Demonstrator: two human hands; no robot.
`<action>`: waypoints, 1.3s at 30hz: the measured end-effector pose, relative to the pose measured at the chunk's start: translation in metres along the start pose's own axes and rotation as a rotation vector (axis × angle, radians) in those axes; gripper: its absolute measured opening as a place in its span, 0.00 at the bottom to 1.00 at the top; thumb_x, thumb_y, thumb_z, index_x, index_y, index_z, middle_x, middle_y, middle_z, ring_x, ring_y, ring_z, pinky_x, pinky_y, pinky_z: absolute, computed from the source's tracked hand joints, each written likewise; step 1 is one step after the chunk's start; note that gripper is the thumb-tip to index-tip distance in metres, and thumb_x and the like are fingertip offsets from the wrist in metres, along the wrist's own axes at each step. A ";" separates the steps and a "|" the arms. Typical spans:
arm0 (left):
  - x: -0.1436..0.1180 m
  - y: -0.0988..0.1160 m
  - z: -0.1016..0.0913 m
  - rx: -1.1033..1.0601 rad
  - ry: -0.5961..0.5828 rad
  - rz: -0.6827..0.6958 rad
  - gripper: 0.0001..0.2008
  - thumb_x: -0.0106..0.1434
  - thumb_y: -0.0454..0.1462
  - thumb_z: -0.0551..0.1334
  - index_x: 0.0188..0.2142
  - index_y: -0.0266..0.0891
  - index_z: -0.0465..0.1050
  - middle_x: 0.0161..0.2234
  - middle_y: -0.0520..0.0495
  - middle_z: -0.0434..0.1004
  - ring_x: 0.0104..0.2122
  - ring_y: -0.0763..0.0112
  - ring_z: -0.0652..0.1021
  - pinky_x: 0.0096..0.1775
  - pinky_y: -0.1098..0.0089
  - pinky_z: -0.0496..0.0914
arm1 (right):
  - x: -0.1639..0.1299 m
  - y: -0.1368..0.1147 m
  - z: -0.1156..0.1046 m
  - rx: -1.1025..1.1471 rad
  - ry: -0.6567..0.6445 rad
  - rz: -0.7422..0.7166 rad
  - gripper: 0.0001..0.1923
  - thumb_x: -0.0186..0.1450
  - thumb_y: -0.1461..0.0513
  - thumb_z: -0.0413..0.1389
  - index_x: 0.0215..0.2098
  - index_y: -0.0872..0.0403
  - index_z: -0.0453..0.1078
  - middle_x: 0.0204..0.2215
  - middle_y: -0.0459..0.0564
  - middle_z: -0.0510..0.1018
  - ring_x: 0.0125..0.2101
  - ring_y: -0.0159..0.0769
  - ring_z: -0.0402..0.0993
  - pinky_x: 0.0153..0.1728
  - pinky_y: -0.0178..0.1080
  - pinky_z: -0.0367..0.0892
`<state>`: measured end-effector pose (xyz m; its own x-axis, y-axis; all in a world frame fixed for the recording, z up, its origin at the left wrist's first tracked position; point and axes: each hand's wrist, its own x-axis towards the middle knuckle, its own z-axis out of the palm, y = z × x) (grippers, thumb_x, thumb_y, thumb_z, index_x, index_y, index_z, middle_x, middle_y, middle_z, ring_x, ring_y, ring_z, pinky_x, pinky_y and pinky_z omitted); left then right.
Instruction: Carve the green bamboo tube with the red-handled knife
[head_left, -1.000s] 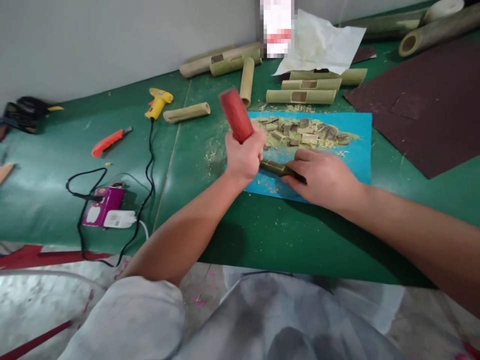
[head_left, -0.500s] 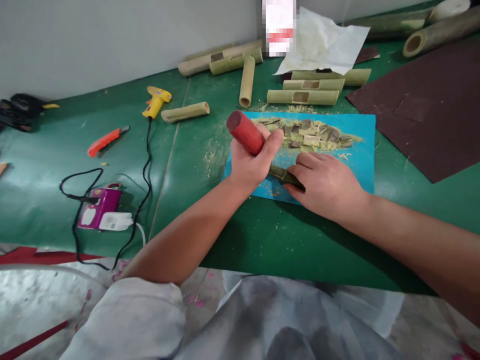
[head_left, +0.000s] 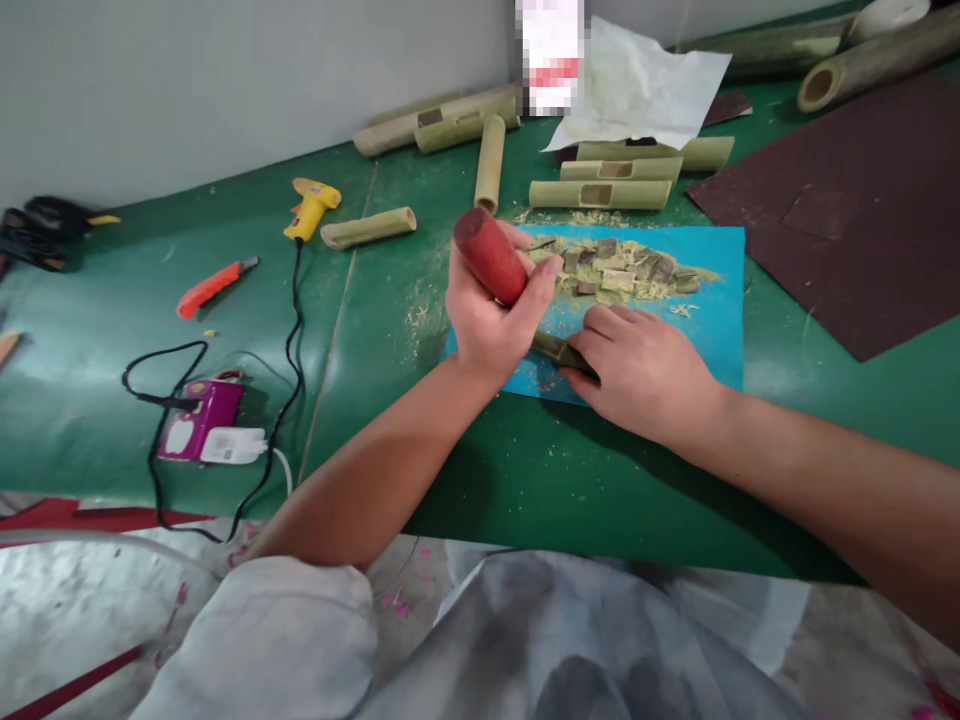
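Since a second ago the left hand (head_left: 487,335) has turned over slightly, and the red handle (head_left: 491,258) in it now shows its blunt end more towards the viewer. That hand's fingers are curled around the handle, the thumb lying against it; the tool's lower end is hidden. Taking the bamboo piece (head_left: 552,347) as the clock's centre, the left hand is at ten o'clock, while the right hand (head_left: 649,378), at four, pinches the piece's near end between thumb and fingers. It sits over the blue sheet (head_left: 712,335), with a heap of chips (head_left: 619,280) between one and two. Further out, a notched bamboo tube (head_left: 559,195) lies near one, the yellow glue gun (head_left: 309,212) at ten and the orange knife (head_left: 208,290) at nine.
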<state>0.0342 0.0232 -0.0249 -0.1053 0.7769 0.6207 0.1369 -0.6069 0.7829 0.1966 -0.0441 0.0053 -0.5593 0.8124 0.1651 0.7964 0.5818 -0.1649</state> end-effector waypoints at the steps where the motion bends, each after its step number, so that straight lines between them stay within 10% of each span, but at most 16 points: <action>1: -0.001 0.000 0.001 -0.002 0.005 -0.012 0.25 0.65 0.59 0.71 0.44 0.46 0.67 0.27 0.58 0.64 0.27 0.72 0.76 0.37 0.65 0.72 | 0.001 -0.001 -0.001 0.000 -0.011 0.007 0.10 0.71 0.61 0.59 0.40 0.58 0.82 0.36 0.58 0.80 0.39 0.47 0.75 0.39 0.45 0.65; 14: 0.003 -0.009 0.008 -0.210 -0.200 0.023 0.29 0.69 0.66 0.58 0.35 0.44 0.66 0.21 0.58 0.64 0.20 0.80 0.68 0.28 0.66 0.62 | 0.005 -0.007 -0.004 -0.005 -0.077 0.083 0.13 0.71 0.62 0.56 0.44 0.60 0.82 0.39 0.62 0.82 0.43 0.51 0.78 0.38 0.45 0.67; 19: 0.011 0.000 0.011 -0.138 -0.111 -0.118 0.27 0.69 0.65 0.62 0.35 0.46 0.66 0.20 0.58 0.66 0.19 0.74 0.68 0.25 0.65 0.61 | 0.005 -0.006 -0.002 -0.002 -0.067 0.107 0.15 0.73 0.61 0.54 0.46 0.61 0.81 0.40 0.63 0.82 0.45 0.52 0.78 0.39 0.45 0.68; 39: 0.011 -0.013 0.018 -0.057 -0.021 0.092 0.30 0.76 0.60 0.57 0.24 0.44 0.64 0.15 0.58 0.62 0.15 0.77 0.64 0.21 0.65 0.57 | 0.018 -0.004 0.010 0.044 -0.041 0.045 0.13 0.74 0.62 0.55 0.48 0.61 0.79 0.44 0.62 0.81 0.47 0.51 0.75 0.43 0.45 0.65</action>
<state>0.0487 0.0426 -0.0293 -0.0737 0.7207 0.6893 0.0890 -0.6837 0.7243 0.1809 -0.0312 -0.0011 -0.5332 0.8379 0.1166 0.8103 0.5454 -0.2144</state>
